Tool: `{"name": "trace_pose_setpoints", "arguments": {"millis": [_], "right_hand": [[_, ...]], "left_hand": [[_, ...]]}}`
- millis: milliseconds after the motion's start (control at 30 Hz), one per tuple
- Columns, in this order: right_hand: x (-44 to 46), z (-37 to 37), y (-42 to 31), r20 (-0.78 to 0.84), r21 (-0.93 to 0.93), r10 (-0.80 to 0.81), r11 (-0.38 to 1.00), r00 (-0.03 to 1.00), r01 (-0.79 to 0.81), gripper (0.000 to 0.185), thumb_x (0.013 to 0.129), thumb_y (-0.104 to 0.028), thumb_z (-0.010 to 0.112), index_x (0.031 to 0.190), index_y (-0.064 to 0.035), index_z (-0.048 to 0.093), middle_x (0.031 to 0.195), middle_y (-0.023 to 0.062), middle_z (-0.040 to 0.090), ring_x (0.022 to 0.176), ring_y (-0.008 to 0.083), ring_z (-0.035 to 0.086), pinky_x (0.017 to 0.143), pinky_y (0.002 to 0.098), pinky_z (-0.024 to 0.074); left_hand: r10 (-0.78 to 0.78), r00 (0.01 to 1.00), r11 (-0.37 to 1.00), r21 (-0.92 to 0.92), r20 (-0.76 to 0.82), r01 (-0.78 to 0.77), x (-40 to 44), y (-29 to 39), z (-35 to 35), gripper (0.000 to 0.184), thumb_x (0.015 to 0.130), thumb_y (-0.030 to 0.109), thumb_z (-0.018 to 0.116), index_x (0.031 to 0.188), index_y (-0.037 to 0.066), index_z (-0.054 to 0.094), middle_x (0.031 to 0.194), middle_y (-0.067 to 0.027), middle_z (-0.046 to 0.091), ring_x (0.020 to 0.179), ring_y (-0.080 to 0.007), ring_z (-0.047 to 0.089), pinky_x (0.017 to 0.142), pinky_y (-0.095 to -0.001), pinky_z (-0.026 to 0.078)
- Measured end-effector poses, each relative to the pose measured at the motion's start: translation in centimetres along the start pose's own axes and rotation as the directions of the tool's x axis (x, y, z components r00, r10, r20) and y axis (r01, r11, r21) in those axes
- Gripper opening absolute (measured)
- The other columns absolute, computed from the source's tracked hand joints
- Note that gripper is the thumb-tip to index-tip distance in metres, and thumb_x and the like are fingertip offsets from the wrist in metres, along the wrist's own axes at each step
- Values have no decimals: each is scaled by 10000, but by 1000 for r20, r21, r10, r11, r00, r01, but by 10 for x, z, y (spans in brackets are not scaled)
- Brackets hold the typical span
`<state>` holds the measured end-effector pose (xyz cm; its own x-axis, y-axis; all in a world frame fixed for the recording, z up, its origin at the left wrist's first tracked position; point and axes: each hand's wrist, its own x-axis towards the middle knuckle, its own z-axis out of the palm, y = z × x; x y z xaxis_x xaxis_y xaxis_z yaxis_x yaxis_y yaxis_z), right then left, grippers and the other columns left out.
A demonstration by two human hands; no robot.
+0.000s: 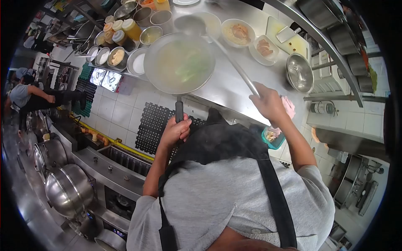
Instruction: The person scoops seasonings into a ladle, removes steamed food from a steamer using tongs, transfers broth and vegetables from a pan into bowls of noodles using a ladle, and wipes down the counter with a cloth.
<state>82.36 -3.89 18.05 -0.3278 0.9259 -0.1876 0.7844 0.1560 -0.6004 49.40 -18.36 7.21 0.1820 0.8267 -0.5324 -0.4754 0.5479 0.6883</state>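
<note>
My left hand (176, 131) is wrapped round the black handle of a steaming wok (155, 77), held up near the counter's edge. Green vegetables (194, 69) and pale liquid show blurrily inside it. In my right hand (268, 105) is the long metal handle of a ladle (238, 69). Its blurred bowl end hangs just beyond the wok's far rim, by a pale bowl (213, 24); whether they touch I cannot tell. To the right stand a bowl of noodle-like food (237, 33) and a white dish with pieces of meat (264, 48).
Seasoning tubs (118, 57) and squeeze bottles (132, 29) crowd the counter's left. At the right are a cutting board (284, 35), a metal bowl (300, 73) and a pink cloth (288, 106). Stoves (113, 167) lie behind on the left; another person (31, 92) stands far left.
</note>
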Motion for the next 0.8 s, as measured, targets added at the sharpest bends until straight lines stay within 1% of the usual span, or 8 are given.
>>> {"name": "trace_pose_setpoints", "arguments": {"millis": [233, 300, 333, 367, 433, 567, 767, 800], "right_hand": [[-17, -5, 14, 10, -281, -124, 952, 992, 122, 431, 889, -200, 688, 1297, -65, 667, 878, 241, 699, 828, 443, 680, 790, 497, 531], [-19, -21, 5, 143, -227, 36, 974, 989, -3, 438, 902, -166, 686, 1304, 6, 657, 872, 197, 729, 776, 341, 707, 734, 433, 547], [-19, -36, -11, 299, 41, 206, 973, 932, -229, 388, 899, -120, 665, 1251, 43, 674, 753, 112, 682, 583, 201, 656, 549, 351, 499], [-17, -44, -9, 306, 42, 208, 972, 929, -232, 388, 899, -120, 665, 1251, 43, 674, 753, 112, 682, 583, 201, 656, 549, 351, 499], [-13, -60, 5, 546, 234, 197, 897, 815, -374, 356, 895, -88, 648, 1221, 50, 686, 670, 37, 598, 459, 83, 545, 432, 270, 398], [-17, -67, 6, 717, 458, 141, 644, 683, -613, 353, 885, -58, 629, 1189, 117, 656, 620, 17, 558, 402, 84, 501, 375, 241, 374], [-34, -73, 6, 763, 490, 133, 520, 633, -699, 394, 900, -80, 662, 1213, 155, 621, 624, 34, 566, 384, 95, 512, 336, 228, 364], [-35, -77, 6, 764, 492, 133, 515, 632, -702, 394, 900, -80, 662, 1213, 155, 621, 624, 34, 566, 384, 95, 512, 336, 228, 364]], "left_hand": [[-29, 997, 997, 72, 72, 23, -4, 1, -17, 204, 979, 146, 666, 970, 126, 464, 592, 55, 391, 433, -82, 416, 425, -293, 401], [-39, 996, 996, 84, 80, 32, -5, 6, -16, 208, 977, 154, 670, 971, 125, 464, 592, 55, 390, 433, -83, 414, 425, -294, 401], [-48, 995, 995, 95, 85, 40, -6, 9, -15, 213, 976, 161, 674, 971, 124, 464, 592, 56, 390, 433, -83, 413, 425, -294, 401], [-54, 995, 995, 93, 80, 47, -7, 10, -14, 213, 976, 161, 674, 971, 124, 464, 592, 56, 390, 433, -83, 413, 425, -294, 401], [-97, 994, 991, 99, 56, 91, -7, 11, -14, 222, 974, 176, 678, 978, 125, 462, 588, 57, 384, 432, -83, 406, 425, -294, 400], [-145, 989, 977, 163, 25, 139, -11, 10, -15, 226, 968, 175, 681, 982, 127, 460, 584, 60, 384, 432, -81, 404, 425, -293, 398], [-186, 982, 945, 268, -38, 189, -24, 14, -2, 254, 947, 216, 708, 982, 149, 466, 580, 77, 385, 431, -65, 383, 421, -269, 376], [-194, 981, 955, 234, 19, 184, -21, 8, -8, 256, 944, 226, 713, 978, 155, 470, 579, 80, 386, 431, -61, 377, 417, -265, 367]]}}
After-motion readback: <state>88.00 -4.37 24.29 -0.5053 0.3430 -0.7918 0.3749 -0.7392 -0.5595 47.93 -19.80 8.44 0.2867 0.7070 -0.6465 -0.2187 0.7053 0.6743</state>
